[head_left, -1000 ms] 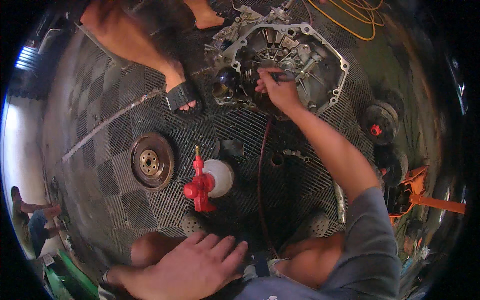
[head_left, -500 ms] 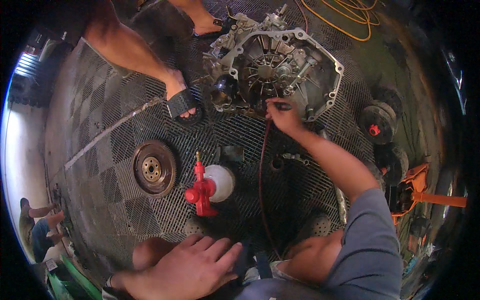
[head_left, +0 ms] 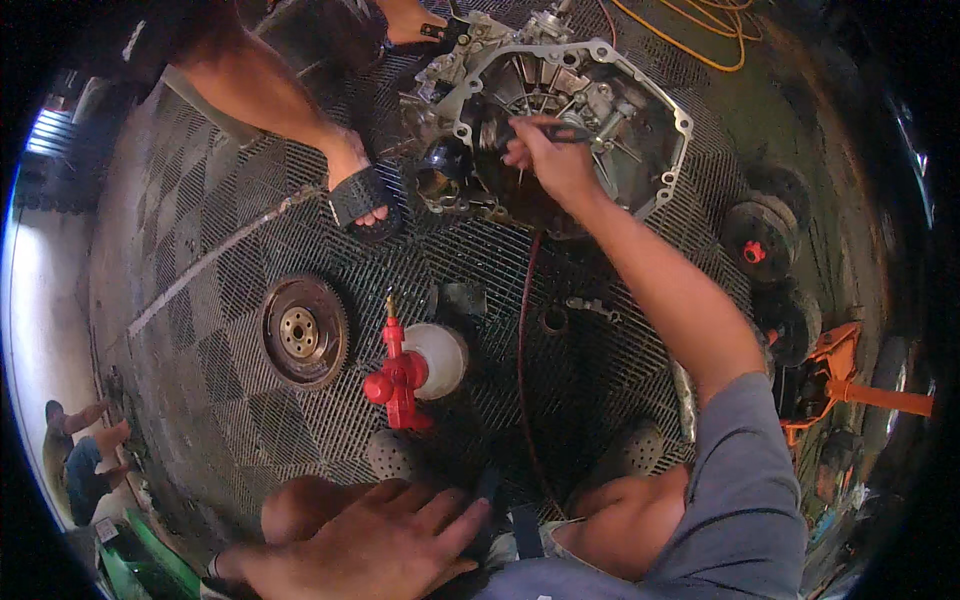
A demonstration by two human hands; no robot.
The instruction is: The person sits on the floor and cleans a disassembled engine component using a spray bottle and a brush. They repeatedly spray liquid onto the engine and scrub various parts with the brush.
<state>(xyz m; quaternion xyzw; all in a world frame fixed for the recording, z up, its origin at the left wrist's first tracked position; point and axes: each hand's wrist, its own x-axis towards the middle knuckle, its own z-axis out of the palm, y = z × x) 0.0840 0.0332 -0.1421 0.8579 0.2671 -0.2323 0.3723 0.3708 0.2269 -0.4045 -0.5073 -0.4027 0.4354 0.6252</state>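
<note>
My right hand (head_left: 552, 165) is closed around a dark-handled brush (head_left: 572, 133), reaching inside the open bell housing of a metal gearbox casing (head_left: 684, 130). The brush head is near the left inner wall of the housing, partly hidden by my fingers. Nearest to me, my left hand (head_left: 375, 545) lies over my knee, empty, with its fingers stretched out. On the mat between my hands is a red-topped white spray bottle (head_left: 440, 360) with a brass nozzle. A brown toothed flywheel (head_left: 325, 345) lies to its left.
Another person's sandalled foot (head_left: 365, 205) stands close to the casing's left side. A thin red hose (head_left: 523, 350) runs across the ribbed mat (head_left: 200, 350). At right are an orange jack-like frame (head_left: 845, 380) and dark round weights (head_left: 765, 240). A yellow hose (head_left: 690, 55) curls at the back.
My right hand has moved up and slightly left, deeper into the housing, from its lower edge. My left hand stays over my knee, and the view has shifted slightly.
</note>
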